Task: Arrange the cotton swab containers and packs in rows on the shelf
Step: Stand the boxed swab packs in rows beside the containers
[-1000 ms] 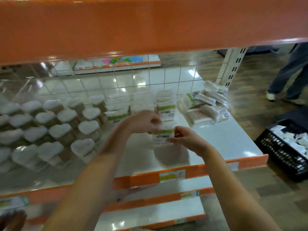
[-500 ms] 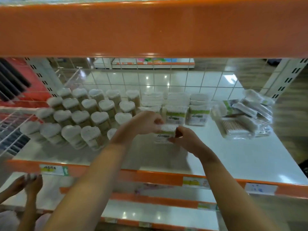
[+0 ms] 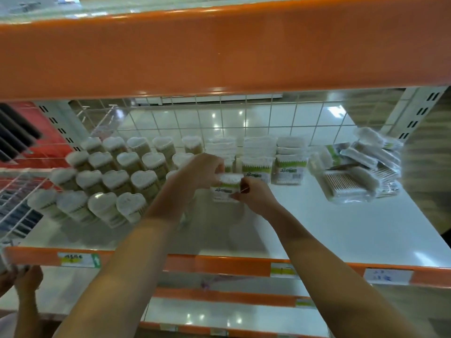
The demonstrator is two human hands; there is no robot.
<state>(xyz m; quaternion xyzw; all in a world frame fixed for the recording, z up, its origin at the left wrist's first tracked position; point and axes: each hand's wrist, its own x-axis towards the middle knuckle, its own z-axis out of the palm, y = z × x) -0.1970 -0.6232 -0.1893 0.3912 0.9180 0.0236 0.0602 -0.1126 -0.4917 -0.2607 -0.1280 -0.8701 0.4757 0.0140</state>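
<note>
Swab pack [image 3: 225, 189] being held at mid-shelf, in front of the pack rows.
Left hand [image 3: 203, 170] and right hand [image 3: 255, 195] are both pinching it; over the last second it is staying in place, not yet released onto the shelf [image 3: 341, 230].

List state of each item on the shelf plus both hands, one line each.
left hand: grips the top of the held pack
right hand: pinches the held pack's right side
held pack: upright, at the front of the pack rows
heart-lid containers: upright, in rows on the left
stacked packs: upright, in rows at the back
loose packs: heaped, unsorted, on the right
</note>
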